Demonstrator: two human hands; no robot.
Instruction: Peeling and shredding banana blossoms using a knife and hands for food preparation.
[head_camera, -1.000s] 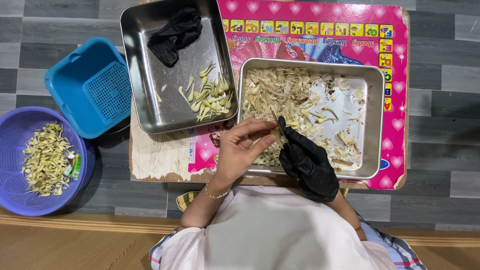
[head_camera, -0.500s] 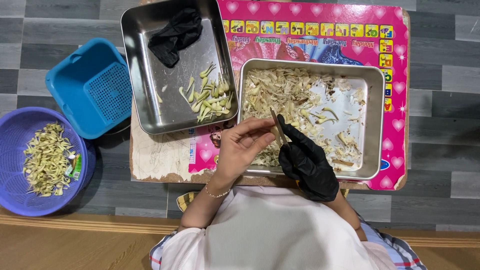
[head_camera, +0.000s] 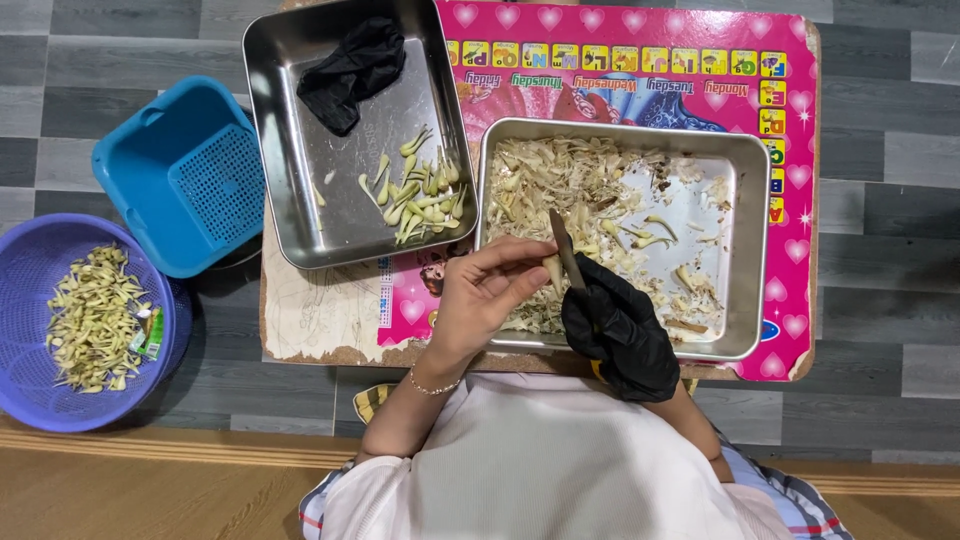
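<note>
Now clamped in the bare left hand (head_camera: 490, 295) over the right steel tray (head_camera: 752, 250): a pale stalk piece (head_camera: 553, 270), with the small knife (head_camera: 566, 252) in the gloved right hand (head_camera: 618, 335) raised more upright than before, mid-trim.

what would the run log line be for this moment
left hand: pinches pale piece | right hand: black glove, holds knife against piece | over right tray of peelings | left tray: trimmed pieces, spare glove

Pink low table (head_camera: 640, 60) bearing two steel trays (head_camera: 745, 250), grey plank floor (head_camera: 880, 200) under blue basket (head_camera: 180, 170), purple basket (head_camera: 30, 290)
</note>
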